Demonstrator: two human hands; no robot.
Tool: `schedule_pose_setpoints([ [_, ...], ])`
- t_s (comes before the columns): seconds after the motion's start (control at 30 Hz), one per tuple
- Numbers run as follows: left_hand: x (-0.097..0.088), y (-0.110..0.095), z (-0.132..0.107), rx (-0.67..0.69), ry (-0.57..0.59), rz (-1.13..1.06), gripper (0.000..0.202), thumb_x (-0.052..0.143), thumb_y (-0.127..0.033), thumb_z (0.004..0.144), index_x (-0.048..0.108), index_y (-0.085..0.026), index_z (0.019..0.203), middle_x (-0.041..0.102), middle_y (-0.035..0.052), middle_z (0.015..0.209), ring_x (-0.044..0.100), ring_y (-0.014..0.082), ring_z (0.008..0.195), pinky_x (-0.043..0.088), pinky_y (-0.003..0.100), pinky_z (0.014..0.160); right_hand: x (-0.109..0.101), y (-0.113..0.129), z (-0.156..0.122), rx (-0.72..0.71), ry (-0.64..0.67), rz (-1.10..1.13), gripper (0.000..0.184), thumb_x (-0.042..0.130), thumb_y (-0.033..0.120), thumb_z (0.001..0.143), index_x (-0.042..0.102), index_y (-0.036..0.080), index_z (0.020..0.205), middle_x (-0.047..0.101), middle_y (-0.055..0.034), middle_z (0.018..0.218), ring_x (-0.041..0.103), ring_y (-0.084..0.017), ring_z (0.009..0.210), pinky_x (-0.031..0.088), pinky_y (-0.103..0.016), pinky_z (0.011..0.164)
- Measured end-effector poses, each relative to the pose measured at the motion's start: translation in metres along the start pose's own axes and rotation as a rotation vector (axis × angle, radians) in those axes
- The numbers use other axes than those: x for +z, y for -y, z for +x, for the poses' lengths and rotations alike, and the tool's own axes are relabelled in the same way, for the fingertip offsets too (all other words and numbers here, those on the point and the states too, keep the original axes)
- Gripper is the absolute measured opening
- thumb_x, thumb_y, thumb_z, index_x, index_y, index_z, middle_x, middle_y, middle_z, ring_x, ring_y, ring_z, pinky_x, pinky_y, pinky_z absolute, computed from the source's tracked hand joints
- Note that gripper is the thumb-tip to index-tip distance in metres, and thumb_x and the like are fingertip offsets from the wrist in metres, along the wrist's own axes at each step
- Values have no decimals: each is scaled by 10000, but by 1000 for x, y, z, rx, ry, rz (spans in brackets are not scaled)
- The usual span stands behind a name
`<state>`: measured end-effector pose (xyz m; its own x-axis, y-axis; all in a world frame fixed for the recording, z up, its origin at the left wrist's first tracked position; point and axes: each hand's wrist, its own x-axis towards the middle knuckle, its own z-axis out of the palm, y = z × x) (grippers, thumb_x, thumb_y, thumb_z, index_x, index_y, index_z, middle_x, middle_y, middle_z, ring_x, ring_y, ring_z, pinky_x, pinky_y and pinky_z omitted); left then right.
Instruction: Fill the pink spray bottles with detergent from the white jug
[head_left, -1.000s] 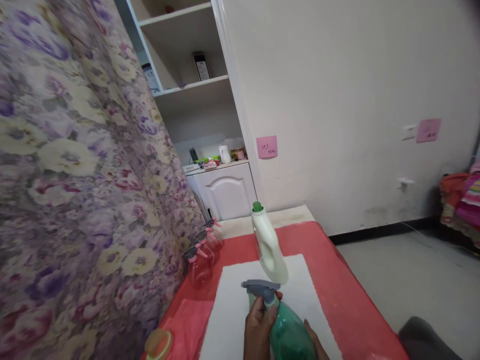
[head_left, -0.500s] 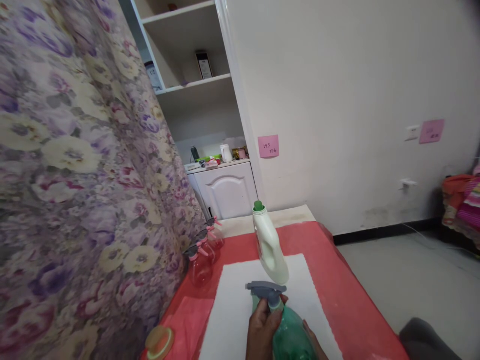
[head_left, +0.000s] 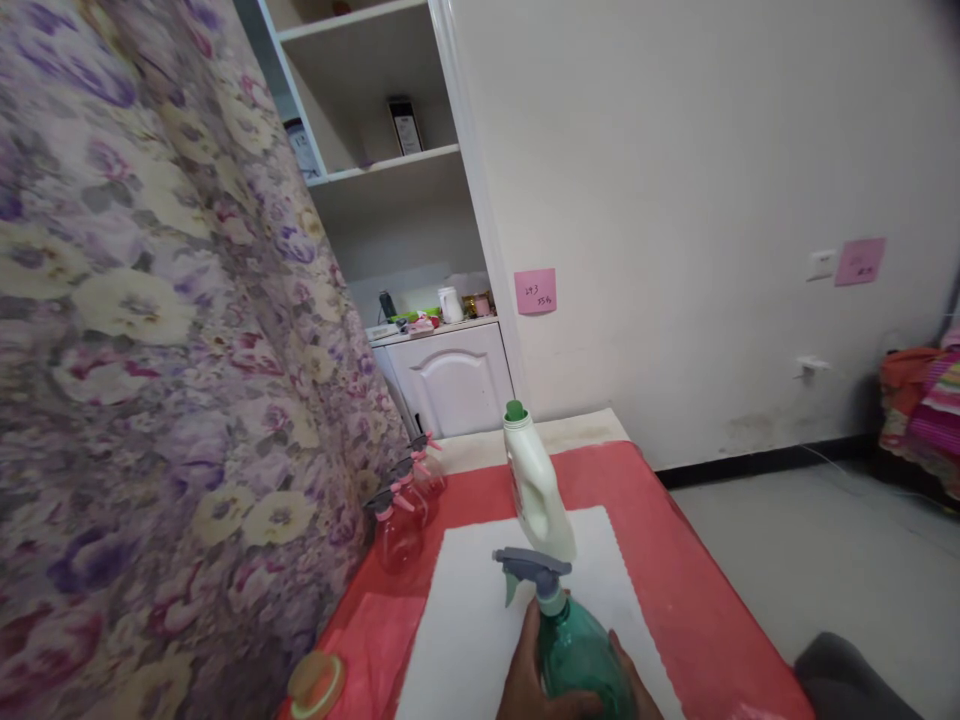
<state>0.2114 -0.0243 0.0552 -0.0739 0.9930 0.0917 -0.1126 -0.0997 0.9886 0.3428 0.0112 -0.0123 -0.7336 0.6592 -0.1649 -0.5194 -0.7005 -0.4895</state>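
Low in the view, a green see-through spray bottle with a grey trigger head is held between both hands. My left hand wraps the bottle's left side below the collar, its thumb across the front. My right hand grips the right side, mostly hidden behind the bottle. The nozzle points left. Just beyond it a pale green jug with a handle and a darker green top stands on the white sheet.
Several clear spray bottles with pink triggers line the left edge of the red-covered table, beside the floral curtain. A round jar with a tan top is at the near left. Behind are white shelves and a wall.
My left hand has shifted down from the collar to the bottle's body, uncovering the collar and trigger. The spray bottle is slightly higher in view.
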Motion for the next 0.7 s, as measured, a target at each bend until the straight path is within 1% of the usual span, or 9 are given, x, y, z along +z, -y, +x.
schedule_pose_setpoints([
  [0.07, -6, 5, 0, -32, 15, 43, 1044, 930, -335, 404, 533, -156, 1353, 618, 169, 1303, 533, 388, 1227, 421, 401, 1018, -2, -2, 7, 82, 35, 32, 692, 626, 741, 708, 708, 144, 1048, 770, -101, 841, 714, -256, 753, 582, -334, 578],
  [0.13, -11, 10, 1, -37, -26, 63, 1023, 919, -285, 416, 524, -151, 1350, 620, 172, 1303, 526, 392, 1244, 418, 405, 1030, -3, -5, 12, 123, 55, 53, 733, 632, 761, 678, 715, 137, 1054, 777, -95, 766, 716, -243, 677, 570, -313, 549],
  [0.23, -17, 14, 6, 24, -151, 77, 952, 900, -273, 420, 551, -156, 1297, 659, 161, 1241, 571, 385, 1181, 453, 397, 983, -7, -9, 13, 91, 1, 66, 733, 554, 769, 740, 713, 126, 1053, 761, -79, 652, 683, -191, 535, 524, -252, 484],
  [0.3, -20, 13, 10, 65, -211, 100, 883, 877, -270, 446, 562, -163, 1264, 685, 147, 1187, 610, 367, 1110, 477, 395, 937, -13, -10, 12, 88, -44, 45, 730, 502, 755, 793, 707, 100, 1041, 735, -72, 571, 635, -146, 444, 462, -195, 435],
  [0.37, -23, 9, 15, 91, -270, 132, 817, 849, -241, 473, 570, -169, 1237, 695, 135, 1162, 624, 352, 1078, 481, 397, 924, -22, -10, 12, 89, -62, -7, 710, 516, 722, 814, 684, 81, 1068, 718, -73, 528, 607, -121, 405, 404, -162, 413],
  [0.47, -28, 2, 21, 88, -352, 248, 758, 807, -191, 509, 569, -154, 1228, 671, 145, 1223, 587, 350, 1161, 434, 412, 1004, -38, -10, 14, -40, -131, -91, 685, 657, 670, 754, 639, 103, 1137, 707, -51, 508, 542, -80, 366, 304, -134, 391],
  [0.53, -32, 2, 24, 48, -357, 353, 751, 776, -173, 533, 555, -135, 1249, 639, 158, 1291, 542, 350, 1239, 380, 429, 1071, -46, -11, 16, -172, -184, -137, 693, 730, 650, 697, 633, 122, 1136, 695, -30, 500, 463, -44, 340, 228, -129, 383],
  [0.6, -38, 8, 28, -2, -335, 425, 774, 742, -160, 536, 534, -124, 1280, 610, 161, 1343, 507, 346, 1289, 343, 438, 1109, -49, -12, 17, -255, -191, -179, 689, 735, 669, 672, 656, 125, 1087, 691, -31, 510, 405, -27, 337, 176, -141, 383],
  [0.7, -50, 26, 29, -24, -297, 460, 819, 702, -194, 566, 477, -120, 1350, 570, 160, 1401, 466, 333, 1338, 322, 436, 1136, -47, -15, 19, -262, -177, -238, 618, 729, 669, 680, 686, 131, 982, 689, -30, 535, 368, -14, 340, 140, -155, 384],
])
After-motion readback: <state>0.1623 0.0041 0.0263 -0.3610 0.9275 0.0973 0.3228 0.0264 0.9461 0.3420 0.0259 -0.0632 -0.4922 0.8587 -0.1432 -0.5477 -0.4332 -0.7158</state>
